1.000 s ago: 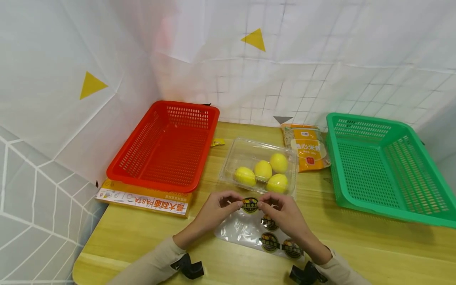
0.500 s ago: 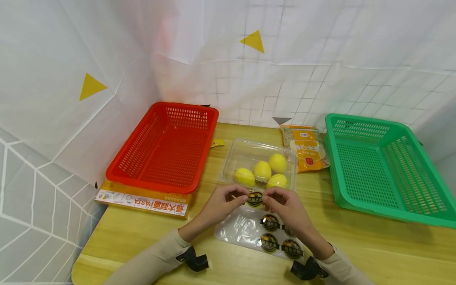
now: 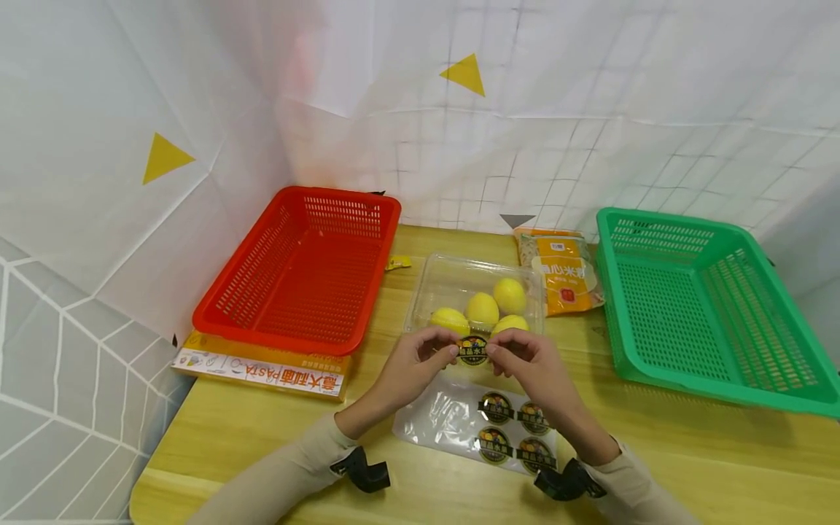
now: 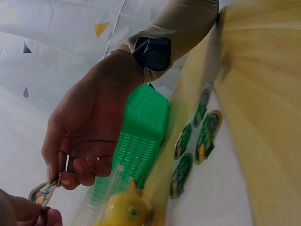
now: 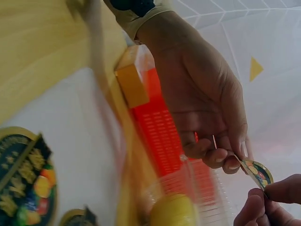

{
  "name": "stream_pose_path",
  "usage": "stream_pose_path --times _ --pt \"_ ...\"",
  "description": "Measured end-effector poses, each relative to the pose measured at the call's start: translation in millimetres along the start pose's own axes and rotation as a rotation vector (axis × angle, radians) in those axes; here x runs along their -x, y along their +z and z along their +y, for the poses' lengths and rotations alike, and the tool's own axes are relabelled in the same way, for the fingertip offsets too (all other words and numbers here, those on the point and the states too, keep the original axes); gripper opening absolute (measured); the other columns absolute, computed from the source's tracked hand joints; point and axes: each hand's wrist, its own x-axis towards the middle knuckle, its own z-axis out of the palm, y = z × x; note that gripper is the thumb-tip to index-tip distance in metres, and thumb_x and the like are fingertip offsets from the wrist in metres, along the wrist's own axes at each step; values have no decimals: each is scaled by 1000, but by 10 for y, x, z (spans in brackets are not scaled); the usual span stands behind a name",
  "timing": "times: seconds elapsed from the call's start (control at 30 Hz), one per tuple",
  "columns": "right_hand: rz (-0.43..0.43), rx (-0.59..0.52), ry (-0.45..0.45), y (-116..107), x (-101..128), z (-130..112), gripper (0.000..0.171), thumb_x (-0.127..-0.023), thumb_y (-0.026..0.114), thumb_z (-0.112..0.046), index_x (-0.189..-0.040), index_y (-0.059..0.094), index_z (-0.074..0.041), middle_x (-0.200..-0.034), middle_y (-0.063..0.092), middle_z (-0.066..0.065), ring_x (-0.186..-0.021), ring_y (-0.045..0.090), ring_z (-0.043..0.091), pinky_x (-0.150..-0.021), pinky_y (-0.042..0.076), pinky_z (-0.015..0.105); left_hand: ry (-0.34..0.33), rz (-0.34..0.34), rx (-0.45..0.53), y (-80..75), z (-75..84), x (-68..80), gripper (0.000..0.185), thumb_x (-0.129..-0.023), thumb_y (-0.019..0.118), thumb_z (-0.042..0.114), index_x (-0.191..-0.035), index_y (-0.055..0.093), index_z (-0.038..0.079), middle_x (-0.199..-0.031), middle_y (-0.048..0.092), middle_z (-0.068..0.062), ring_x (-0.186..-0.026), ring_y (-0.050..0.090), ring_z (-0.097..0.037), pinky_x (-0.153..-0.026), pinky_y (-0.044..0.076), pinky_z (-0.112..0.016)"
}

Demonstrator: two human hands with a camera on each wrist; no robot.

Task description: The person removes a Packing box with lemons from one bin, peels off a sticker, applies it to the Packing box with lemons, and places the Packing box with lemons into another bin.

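Note:
Between both hands, a round dark sticker (image 3: pixel 472 351) with fruit and gold lettering is held up by its edges. My left hand (image 3: pixel 416 364) pinches its left edge between thumb and fingers, and my right hand (image 3: pixel 530 364) pinches the right edge. In the left wrist view the sticker (image 4: pixel 43 192) appears nearly edge-on. Just beyond the hands lies a clear plastic clamshell box (image 3: pixel 433 281) with several lemons (image 3: pixel 482 310) inside. The fingers partly hide its near edge. Below the hands, a backing sheet (image 3: pixel 436 419) bears several matching stickers (image 3: pixel 495 445) on its right half.
A red basket (image 3: pixel 377 273) stands at the left, with a yellow pasta box (image 3: pixel 262 372) along its near side. To the right is a green basket (image 3: pixel 623 357). An orange bag (image 3: pixel 564 273) and a small yellow packet (image 3: pixel 398 262) lie on the wooden table (image 3: pixel 656 459).
Both hands have lifted the sticker off the sheet and moved it forward to the clamshell's near edge. More of the sheet's other stickers now shows.

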Motion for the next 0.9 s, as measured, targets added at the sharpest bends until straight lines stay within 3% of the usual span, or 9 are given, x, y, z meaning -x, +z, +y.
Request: stream_pose_path --times 0.13,0.3,0.47,0.7,0.9 --pt "40 -9 5 -6 -68 -60 17 -100 70 -8 -105 69 8 -82 66 20 -72 64 24 -66 56 32 12 26 -10 -32 67 -93 16 -101 64 2 -115 71 -3 -100 71 -11 -88 67 -38 -77 58 -35" --pt "98 7 20 -21 -181 -111 19 -100 71 -10 -105 70 8 -81 67 18 -70 62 24 -62 54 28 24 52 -42 -68 131 -229 17 -101 65 1 -116 71 -2 -100 71 -9 -89 66 -35 -77 57 -31" --pt "100 -3 4 -34 -267 -145 20 -101 70 -10 -105 70 9 -80 66 22 -69 61 31 -62 55 31 14 88 -2 -80 156 -337 18 -101 64 -2 -117 70 -6 -101 70 -13 -88 67 -42 -76 58 -29" --pt "119 1 -32 -87 -346 -178 22 -101 70 -12 -106 70 10 -85 66 31 -66 64 26 -62 57 33 8 100 -16 -67 186 -445 18 -101 62 -2 -117 70 -5 -99 71 -13 -89 68 -45 -78 59 -33" --pt "125 29 -63 -145 -440 -171 23 -102 70 -14 -106 71 9 -84 70 19 -68 66 30 -64 59 35 26 89 -65 -99 202 -582 16 -100 64 -1 -114 71 -5 -98 71 -12 -89 66 -46 -76 57 -31"
